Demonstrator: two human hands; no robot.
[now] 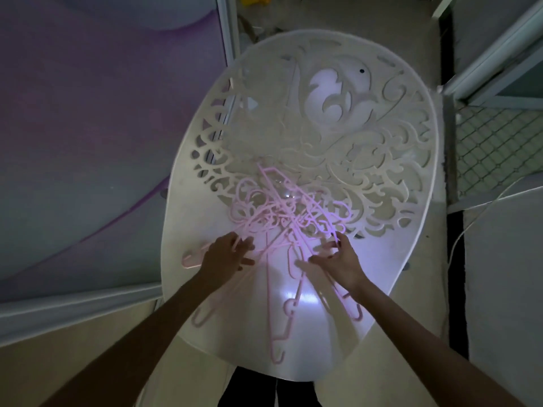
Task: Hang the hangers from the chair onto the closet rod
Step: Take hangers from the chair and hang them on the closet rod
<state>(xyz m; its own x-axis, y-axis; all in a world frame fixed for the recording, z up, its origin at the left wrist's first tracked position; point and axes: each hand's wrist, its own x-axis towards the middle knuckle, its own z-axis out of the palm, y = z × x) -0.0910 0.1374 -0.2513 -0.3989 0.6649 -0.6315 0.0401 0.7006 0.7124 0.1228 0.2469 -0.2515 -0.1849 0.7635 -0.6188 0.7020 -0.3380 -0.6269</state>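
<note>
Hangers point(282, 230): thin pink plastic, hooked ends, tangled heap on seat middle, hooks reaching near edge; count unclear, several. Left hand point(226, 254) rests on heap's left side, fingers spread. Right hand point(338, 257) at heap's right side, fingers loosely spread over hanger bars; pinch cannot be told. Chair point(188, 259): white glossy plastic, oval, back pierced with scroll cutouts. White cable point(482, 212) on floor beyond right edge.

**Two bare arms, dark trousers below**

Both forearms are bare, with no sleeve showing. The left hand point(226, 254) and right hand point(340, 261) wear no gloves or rings. Dark polish shows on several fingernails. Dark trouser legs point(264, 392) appear at the bottom edge.
</note>
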